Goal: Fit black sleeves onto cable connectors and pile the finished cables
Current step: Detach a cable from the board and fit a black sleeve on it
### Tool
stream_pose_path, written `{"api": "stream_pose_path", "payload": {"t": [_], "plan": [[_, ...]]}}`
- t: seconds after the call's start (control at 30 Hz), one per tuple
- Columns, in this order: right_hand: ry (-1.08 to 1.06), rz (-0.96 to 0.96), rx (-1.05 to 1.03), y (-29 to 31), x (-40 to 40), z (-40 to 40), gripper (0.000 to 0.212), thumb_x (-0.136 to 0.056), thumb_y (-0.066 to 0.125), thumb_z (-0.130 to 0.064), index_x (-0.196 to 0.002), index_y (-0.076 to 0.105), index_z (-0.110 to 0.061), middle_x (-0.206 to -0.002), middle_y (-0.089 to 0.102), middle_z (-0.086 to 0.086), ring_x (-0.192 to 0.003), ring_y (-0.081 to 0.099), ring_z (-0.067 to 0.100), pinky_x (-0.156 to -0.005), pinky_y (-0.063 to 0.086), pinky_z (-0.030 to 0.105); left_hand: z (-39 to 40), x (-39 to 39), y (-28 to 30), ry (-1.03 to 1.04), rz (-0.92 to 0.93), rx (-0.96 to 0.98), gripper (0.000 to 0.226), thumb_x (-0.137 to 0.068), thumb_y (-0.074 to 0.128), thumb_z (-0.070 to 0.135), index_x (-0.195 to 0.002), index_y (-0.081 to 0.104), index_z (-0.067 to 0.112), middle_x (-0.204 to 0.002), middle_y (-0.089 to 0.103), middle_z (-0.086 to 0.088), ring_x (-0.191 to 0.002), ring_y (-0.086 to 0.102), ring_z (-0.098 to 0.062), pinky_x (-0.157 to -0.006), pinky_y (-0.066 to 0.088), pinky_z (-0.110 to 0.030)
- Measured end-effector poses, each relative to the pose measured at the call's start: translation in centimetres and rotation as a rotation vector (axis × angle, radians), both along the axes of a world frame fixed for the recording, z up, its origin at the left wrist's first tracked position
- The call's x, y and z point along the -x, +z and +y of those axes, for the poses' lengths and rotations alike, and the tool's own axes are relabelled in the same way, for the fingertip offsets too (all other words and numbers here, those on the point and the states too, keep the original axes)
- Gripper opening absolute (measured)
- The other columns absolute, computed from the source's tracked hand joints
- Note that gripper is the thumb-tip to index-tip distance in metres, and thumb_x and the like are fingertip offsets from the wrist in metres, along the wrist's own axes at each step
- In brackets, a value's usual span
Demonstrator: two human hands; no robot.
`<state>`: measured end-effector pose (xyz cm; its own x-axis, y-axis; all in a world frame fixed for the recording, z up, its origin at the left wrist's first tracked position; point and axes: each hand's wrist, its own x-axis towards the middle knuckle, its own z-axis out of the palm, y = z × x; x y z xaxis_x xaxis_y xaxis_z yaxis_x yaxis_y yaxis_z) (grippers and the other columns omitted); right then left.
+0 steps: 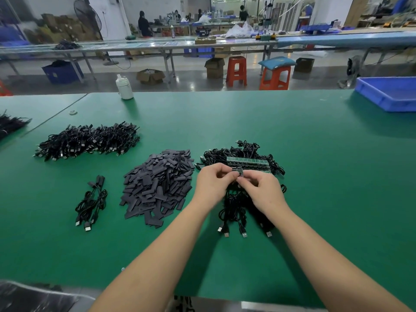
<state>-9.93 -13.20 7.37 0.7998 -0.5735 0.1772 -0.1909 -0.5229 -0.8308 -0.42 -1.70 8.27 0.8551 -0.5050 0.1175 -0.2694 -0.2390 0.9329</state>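
My left hand and my right hand meet above a heap of black cables, both pinching a small green circuit-board connector on a cable end. Under my hands several cables with USB plugs trail toward me. A loose pile of flat black sleeves lies just left of my left hand. Further left sits a small group of cables with sleeves on their far ends. A strip of green boards rests on the cable heap.
A large heap of black cables lies at the back left of the green table. A white bottle stands at the far edge, a blue bin at the far right. Stools, boxes and workbenches with people stand beyond.
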Motion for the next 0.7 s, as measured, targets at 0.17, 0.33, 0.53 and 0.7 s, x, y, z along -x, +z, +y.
{"api": "stream_pose_path", "payload": {"t": [0.17,0.33,0.53,0.7], "plan": [[-0.064,-0.004,0.070,0.5,-0.1,0.4,0.016,-0.092,0.068,-0.026,-0.101,0.078,-0.017,-0.084,0.076,-0.001,-0.080,0.069,0.015,-0.073,0.050,0.026,-0.3,0.6,0.7,0.060,-0.065,-0.049,0.014,-0.083,0.077,0.025,-0.074,0.066,0.024,-0.065,0.063,0.010,-0.056,0.050,-0.003,-0.059,0.041,-0.020],[-0.116,-0.078,0.155,0.9,0.0,1.0,0.020,-0.093,0.066,-0.024,-0.073,0.066,-0.021,-0.050,0.051,-0.008,-0.052,0.047,0.013,-0.059,0.037,0.033,-0.5,1.3,1.4,0.126,-0.156,-0.060,0.014,-0.084,0.074,0.027,-0.074,0.065,0.026,-0.062,0.060,0.013,-0.056,0.050,0.003,-0.057,0.035,-0.009],[-0.156,-0.123,0.185,1.1,0.0,1.7,0.013,-0.094,0.066,-0.026,-0.094,0.078,-0.021,-0.059,0.062,-0.007,-0.058,0.050,0.014,-0.063,0.042,0.031,-0.6,2.1,1.5,0.164,-0.202,-0.031,0.013,-0.086,0.071,0.024,-0.075,0.065,0.022,-0.064,0.060,0.012,-0.060,0.053,0.005,-0.058,0.035,-0.006],[-0.068,-0.074,0.101,1.2,-0.1,0.7,0.012,-0.093,0.066,-0.024,-0.084,0.073,-0.025,-0.066,0.067,-0.009,-0.059,0.056,0.003,-0.057,0.041,0.015,0.2,1.4,1.2,0.172,-0.159,-0.027,0.018,-0.087,0.072,0.026,-0.071,0.063,0.024,-0.064,0.062,0.010,-0.061,0.054,-0.001,-0.061,0.039,-0.019]]}}
